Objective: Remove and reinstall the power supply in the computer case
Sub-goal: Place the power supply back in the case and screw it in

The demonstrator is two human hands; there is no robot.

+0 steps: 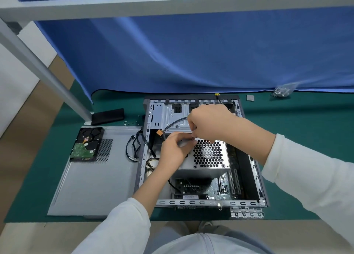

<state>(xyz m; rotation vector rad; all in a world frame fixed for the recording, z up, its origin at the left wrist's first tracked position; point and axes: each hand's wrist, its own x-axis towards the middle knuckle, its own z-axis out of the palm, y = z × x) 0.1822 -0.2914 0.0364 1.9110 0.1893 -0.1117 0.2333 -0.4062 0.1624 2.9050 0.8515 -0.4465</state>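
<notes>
power supply (206,156) sits inside the computer case (254,169), roughly mid-case, honeycomb fan grille facing up; long axis hard to call, looks near square; left hand (172,154) rests on its left top edge, fingers curled, pinching something small, likely steadying it; right hand (208,123) pinches at a cable (172,124) by the far edge, probably routing it clear; side panel (99,177) lies left on the worktop (297,138), hard drive (87,144) parked on it.

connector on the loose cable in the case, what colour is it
Orange; the connector shows in the head view, left of both hands.

Long white sleeves (306,169) cover both arms down to bare wrists.
</notes>
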